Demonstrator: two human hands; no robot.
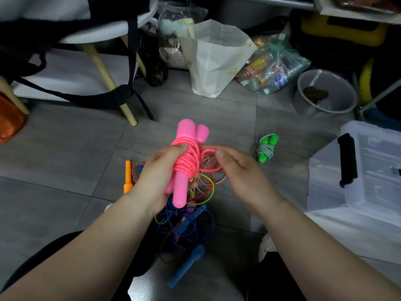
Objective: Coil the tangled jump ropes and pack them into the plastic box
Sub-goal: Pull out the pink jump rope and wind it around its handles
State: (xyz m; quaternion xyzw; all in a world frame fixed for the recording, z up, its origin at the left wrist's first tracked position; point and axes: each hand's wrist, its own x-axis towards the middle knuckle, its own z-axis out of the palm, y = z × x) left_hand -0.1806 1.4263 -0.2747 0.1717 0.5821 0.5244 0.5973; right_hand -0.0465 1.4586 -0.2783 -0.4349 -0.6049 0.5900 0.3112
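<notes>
Over grey floor [65,148], left hand [155,179] grips the pink rope [187,161] coil steady; right hand [243,170] pinches its free loop [207,150] for tucking.

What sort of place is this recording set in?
Likely a cluttered home storage corner: a white bag, a plastic bag of bottles and a grey bucket sit on the tiled floor.

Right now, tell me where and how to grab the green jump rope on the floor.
Take the green jump rope by its wrapped middle, where the cord binds both handles into one bundle. Come from above, fingers across its width: it lies flat on the floor.
</notes>
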